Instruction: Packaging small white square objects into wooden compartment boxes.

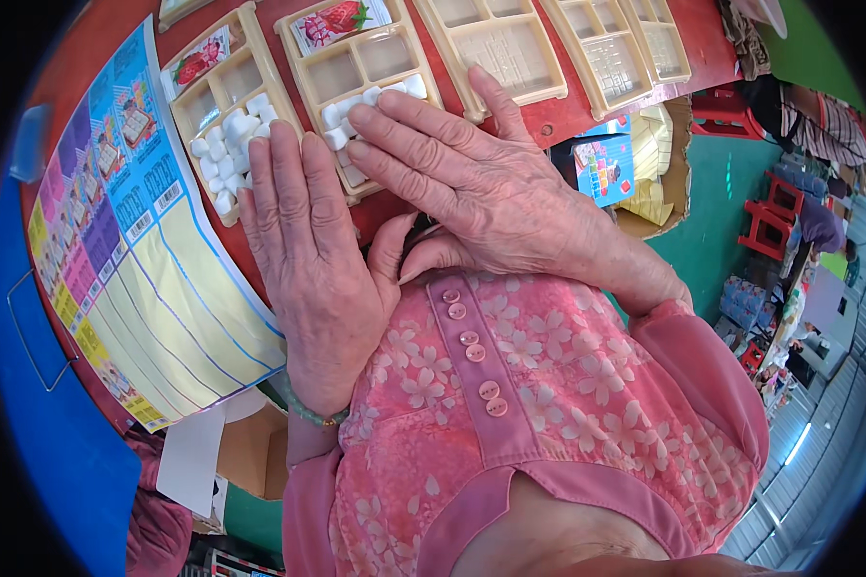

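Observation:
Two cream plastic trays with compartments lie before me: the left tray [271, 88] and the second tray [289, 60]. Each has a sachet printed with a strawberry in its far compartment, the left sachet [199, 63] and the second sachet [344, 23]. Small white marshmallow-like pieces [223, 159] fill the left tray's near compartment; similar white pieces [409, 87] lie in the second. My left hand [316, 264] is open, its straight fingertips at the right edge of the left tray's pieces. With fingers stretched out, my right hand [481, 183] reaches across the second tray, fingertips against its white pieces.
More cream trays [510, 60] stand in a row to the right on the red table [558, 123]. Printed sheets [154, 202] overhang the table's left side. A cardboard box [681, 163] with blue packages [601, 165] is beside the right edge. Red stools [768, 219] stand farther off.

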`<act>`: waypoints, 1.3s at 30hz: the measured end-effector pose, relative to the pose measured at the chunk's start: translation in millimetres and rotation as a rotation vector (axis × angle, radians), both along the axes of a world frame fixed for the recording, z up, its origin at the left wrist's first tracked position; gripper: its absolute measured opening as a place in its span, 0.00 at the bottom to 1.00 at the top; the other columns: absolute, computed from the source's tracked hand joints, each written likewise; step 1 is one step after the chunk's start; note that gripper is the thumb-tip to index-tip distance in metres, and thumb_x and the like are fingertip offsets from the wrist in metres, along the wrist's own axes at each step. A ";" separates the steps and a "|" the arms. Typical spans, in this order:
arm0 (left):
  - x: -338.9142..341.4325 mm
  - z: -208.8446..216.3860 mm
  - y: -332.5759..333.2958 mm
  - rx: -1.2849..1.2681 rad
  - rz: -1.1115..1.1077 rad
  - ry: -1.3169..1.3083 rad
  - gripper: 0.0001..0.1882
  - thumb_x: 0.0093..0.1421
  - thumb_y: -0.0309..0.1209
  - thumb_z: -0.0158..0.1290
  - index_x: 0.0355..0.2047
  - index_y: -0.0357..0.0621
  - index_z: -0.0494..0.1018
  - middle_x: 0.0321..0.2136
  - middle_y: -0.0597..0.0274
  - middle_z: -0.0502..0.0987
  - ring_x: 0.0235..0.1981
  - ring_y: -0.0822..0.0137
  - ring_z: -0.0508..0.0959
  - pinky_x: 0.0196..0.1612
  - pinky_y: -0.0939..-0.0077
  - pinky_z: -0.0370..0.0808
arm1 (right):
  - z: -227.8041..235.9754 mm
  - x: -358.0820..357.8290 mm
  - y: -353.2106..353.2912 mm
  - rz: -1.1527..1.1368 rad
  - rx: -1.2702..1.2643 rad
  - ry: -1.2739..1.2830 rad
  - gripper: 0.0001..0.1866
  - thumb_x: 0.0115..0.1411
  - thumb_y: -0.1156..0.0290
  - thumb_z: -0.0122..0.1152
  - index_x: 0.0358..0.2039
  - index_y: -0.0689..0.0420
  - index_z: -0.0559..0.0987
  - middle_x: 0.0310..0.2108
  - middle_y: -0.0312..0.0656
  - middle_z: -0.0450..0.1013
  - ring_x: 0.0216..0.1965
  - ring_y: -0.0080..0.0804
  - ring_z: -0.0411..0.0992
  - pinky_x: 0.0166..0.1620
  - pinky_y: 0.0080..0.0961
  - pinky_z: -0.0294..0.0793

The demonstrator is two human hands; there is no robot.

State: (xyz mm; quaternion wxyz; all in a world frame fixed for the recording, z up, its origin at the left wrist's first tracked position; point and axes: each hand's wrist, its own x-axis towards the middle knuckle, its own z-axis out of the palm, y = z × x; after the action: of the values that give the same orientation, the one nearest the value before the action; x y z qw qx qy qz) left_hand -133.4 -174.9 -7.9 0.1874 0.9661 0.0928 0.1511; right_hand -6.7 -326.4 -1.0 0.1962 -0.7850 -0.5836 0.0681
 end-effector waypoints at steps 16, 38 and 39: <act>1.7 0.0 0.8 0.091 -0.032 0.125 0.44 0.65 0.51 0.52 0.70 0.32 0.53 0.73 0.44 0.51 0.74 0.46 0.50 0.72 0.43 0.47 | -4.5 3.8 8.6 -0.010 0.011 -0.021 0.54 0.50 0.29 0.52 0.72 0.49 0.59 0.73 0.40 0.56 0.74 0.36 0.52 0.71 0.64 0.36; 4.6 6.9 -1.3 0.153 -0.020 0.033 0.45 0.67 0.57 0.48 0.71 0.33 0.51 0.72 0.43 0.51 0.74 0.45 0.50 0.72 0.46 0.52 | 22.5 33.3 -33.0 -0.278 0.224 0.018 0.53 0.59 0.24 0.39 0.72 0.52 0.58 0.74 0.44 0.53 0.74 0.45 0.50 0.72 0.60 0.40; 7.4 9.1 -2.2 0.146 -0.030 0.034 0.46 0.67 0.57 0.48 0.71 0.33 0.51 0.72 0.43 0.51 0.74 0.45 0.50 0.72 0.46 0.52 | 21.3 36.5 -41.1 -0.279 0.227 0.016 0.53 0.59 0.24 0.39 0.72 0.52 0.58 0.74 0.44 0.53 0.74 0.45 0.50 0.72 0.60 0.40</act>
State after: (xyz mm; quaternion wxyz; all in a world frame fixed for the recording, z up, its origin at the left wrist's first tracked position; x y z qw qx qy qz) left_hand -126.0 -177.1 1.1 0.1169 0.9810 0.0702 0.1382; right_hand 29.7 -367.5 20.4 0.2956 -0.8306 -0.4716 -0.0200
